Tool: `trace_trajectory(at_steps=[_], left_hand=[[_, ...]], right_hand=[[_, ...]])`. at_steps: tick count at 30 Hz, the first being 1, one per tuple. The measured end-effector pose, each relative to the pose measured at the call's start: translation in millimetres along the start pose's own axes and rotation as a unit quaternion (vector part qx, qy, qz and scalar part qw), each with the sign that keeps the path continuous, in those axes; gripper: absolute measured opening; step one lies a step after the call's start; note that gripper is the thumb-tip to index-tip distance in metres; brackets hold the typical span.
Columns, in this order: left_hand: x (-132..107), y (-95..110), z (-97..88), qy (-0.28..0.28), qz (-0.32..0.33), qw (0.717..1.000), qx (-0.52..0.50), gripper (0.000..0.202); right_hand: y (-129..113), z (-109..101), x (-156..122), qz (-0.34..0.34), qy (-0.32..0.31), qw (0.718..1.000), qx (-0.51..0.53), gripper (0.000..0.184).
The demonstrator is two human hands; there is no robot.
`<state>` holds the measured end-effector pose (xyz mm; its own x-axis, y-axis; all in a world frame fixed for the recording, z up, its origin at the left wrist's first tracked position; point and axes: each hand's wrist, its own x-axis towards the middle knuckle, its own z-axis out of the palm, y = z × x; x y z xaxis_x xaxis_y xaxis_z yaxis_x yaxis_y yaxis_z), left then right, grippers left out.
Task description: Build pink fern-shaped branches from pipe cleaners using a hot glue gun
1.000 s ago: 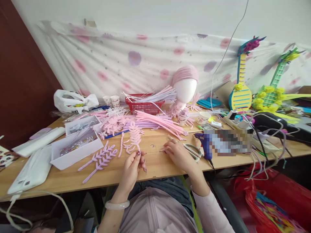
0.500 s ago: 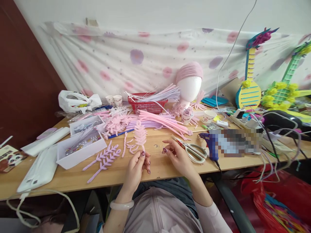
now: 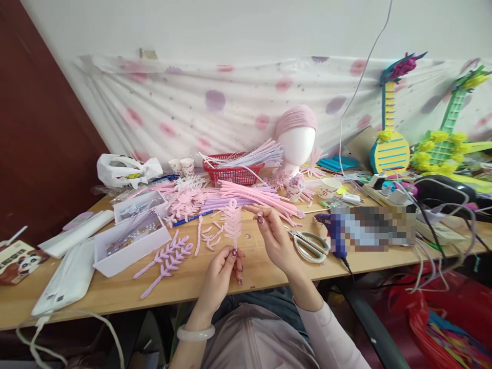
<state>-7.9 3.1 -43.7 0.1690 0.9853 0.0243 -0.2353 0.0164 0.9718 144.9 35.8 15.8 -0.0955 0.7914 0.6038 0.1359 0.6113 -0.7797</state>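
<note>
Item: 1 pink sprig (image 3: 232, 224), held over the bench (image 3: 255, 267); my left hand (image 3: 220, 274) pinches its stem in closed fingers, presumably leaving the fronds free. My right hand (image 3: 275, 240): fingers parted near the sprig's tip; contact, I cannot tell.

- Box with a panda picture (image 3: 20, 263), left edge of the frame: dark characters, too small to read.
- Paper cup (image 3: 329, 189), right of centre: reddish print, illegible.
</note>
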Motion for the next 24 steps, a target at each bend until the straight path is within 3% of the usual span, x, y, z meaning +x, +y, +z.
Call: trace_trajectory(at_steps=[5,24], left_hand=[[-1,0,0.2,-0.002,-0.002,1.000,0.000,0.034],[0,1,0.8,0.003,-0.005,1.000,0.004,0.035]], right_hand=[[1,1,-7,0.002,0.036,0.999,0.004,0.012],[0,0,-15,0.021,0.024,0.999,-0.021,0.015]])
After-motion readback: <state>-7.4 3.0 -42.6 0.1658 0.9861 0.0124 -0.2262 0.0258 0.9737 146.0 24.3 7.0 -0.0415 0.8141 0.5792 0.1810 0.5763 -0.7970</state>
